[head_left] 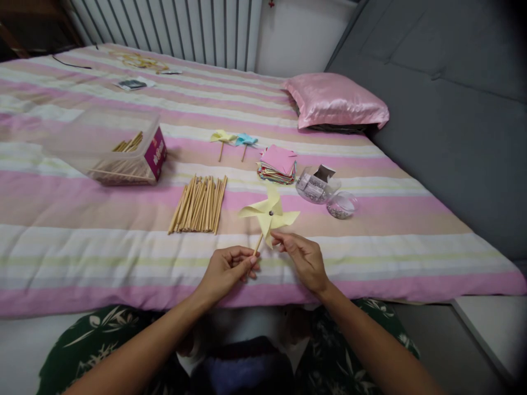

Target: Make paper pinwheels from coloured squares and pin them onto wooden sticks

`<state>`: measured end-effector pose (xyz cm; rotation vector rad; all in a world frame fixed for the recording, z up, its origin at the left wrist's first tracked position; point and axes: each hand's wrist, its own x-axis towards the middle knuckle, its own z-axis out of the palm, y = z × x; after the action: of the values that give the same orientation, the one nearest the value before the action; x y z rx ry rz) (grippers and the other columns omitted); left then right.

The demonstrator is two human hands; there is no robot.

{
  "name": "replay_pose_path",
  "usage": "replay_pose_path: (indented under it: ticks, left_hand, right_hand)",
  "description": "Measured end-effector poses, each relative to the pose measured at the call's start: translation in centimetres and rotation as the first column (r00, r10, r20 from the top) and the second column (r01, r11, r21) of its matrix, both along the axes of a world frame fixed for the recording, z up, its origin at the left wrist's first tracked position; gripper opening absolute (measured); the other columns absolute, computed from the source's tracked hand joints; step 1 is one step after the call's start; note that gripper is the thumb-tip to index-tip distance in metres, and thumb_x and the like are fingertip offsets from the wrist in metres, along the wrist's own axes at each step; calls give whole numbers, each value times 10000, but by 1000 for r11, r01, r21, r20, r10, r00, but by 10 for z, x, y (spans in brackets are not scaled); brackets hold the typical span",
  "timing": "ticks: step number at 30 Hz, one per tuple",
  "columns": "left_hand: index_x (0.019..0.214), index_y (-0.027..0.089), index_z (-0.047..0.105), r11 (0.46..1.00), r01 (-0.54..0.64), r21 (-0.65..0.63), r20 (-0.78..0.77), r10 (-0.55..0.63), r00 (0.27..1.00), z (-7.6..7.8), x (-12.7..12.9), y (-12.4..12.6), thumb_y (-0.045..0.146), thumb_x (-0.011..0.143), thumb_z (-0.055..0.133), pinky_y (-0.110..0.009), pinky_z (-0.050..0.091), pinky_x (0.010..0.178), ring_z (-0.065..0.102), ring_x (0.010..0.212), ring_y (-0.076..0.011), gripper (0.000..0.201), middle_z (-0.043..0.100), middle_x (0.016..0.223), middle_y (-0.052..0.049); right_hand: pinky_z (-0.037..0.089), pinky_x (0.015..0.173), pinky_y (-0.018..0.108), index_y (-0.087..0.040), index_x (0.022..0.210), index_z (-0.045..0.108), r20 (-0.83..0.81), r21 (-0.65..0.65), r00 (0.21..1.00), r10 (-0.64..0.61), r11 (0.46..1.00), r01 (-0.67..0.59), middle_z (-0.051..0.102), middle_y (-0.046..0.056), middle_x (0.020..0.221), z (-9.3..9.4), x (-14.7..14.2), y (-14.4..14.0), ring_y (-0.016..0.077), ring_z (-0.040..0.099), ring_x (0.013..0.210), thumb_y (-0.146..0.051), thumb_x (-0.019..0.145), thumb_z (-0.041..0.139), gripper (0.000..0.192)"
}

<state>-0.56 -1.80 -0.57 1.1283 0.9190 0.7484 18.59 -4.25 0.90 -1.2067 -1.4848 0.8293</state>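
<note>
A pale yellow paper pinwheel [263,213] with a small round pin at its centre stands tilted above the near part of the bed. My left hand [230,269] is closed round its wooden stick, thumb and fingers pinching the lower end. At the lower blade, my right hand [302,258] has its fingers curled, the fingertips against the paper edge. Just left of the pinwheel lies a bundle of wooden sticks [200,206]. Behind it is a stack of cut coloured paper squares [278,160], pink on top.
A clear plastic box [154,148] holds more sticks. Yellow [223,136] and blue [246,140] pinwheels lie farther back. Two clear round containers [315,186] [342,206] hold small metallic parts. Beyond are a pink pillow [337,99], a small packet [132,84] and yellow ribbon [140,60].
</note>
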Motion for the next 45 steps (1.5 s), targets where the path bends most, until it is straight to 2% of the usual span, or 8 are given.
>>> replay_pose_path:
  ticks: [3,5,10,15,27,30,35,45]
  left_hand:
    - [868,110,652,1000,-3,-11,-6,3,1000,1,0,0,334,735,663,-182,416,446,611,520,-102,261,688,662,-46]
    - [867,106,652,1000,-6,-26,-15,6,1000,0,0,0,342,732,667,-177,410,445,610,517,-101,272,687,660,-47]
    - [855,102,653,999,18,-43,-29,-19,999,-2,0,1,342,736,668,-176,410,456,608,515,-98,269,684,657,-46]
    - [844,109,656,998,54,-44,-8,-55,998,-4,-1,0,330,733,673,-199,453,517,597,511,-87,248,677,657,-30]
    - [845,107,650,998,49,-33,-33,-50,998,-1,0,1,338,732,664,-189,423,477,603,512,-97,258,680,657,-37]
    - [845,112,651,998,49,-38,-34,-50,998,-1,0,2,341,734,663,-188,424,480,601,512,-94,254,679,658,-34]
    - [829,113,655,998,46,-44,-24,-48,999,-2,-1,1,332,725,671,-201,452,519,588,510,-87,243,671,651,-25]
    - [811,120,659,995,103,-14,-20,-103,994,-5,-1,1,314,728,667,-199,443,523,561,505,-76,211,654,649,-13]
  right_hand:
    - [481,667,282,-234,1035,671,64,48,998,17,999,-20,692,32,866,1,0,-2,156,614,737,-255,898,450,261]
    - [483,685,302,-221,967,681,100,143,990,-101,986,86,686,34,834,1,1,-2,169,615,749,-237,882,473,225]
    - [460,809,386,-199,1093,602,151,408,874,-461,835,370,601,89,1054,4,9,2,230,555,979,-254,849,502,269]
    - [335,977,469,-217,1223,521,358,378,847,-393,890,253,550,82,1206,4,13,7,239,449,1144,-251,908,357,357]
    - [390,914,428,-199,1069,611,411,317,894,-179,947,44,606,71,1068,-4,2,3,224,481,1051,-250,907,364,300]
    - [402,893,415,-200,1018,621,358,333,896,-263,932,140,631,67,1019,-3,4,3,216,513,1018,-239,914,347,296]
    - [389,914,445,-179,1137,530,239,392,817,-525,822,413,566,108,1129,2,12,5,237,488,1086,-284,907,361,304]
    - [248,1022,512,-181,1153,568,488,397,751,-445,879,263,424,105,1352,-1,17,8,271,338,1233,-329,921,280,399]
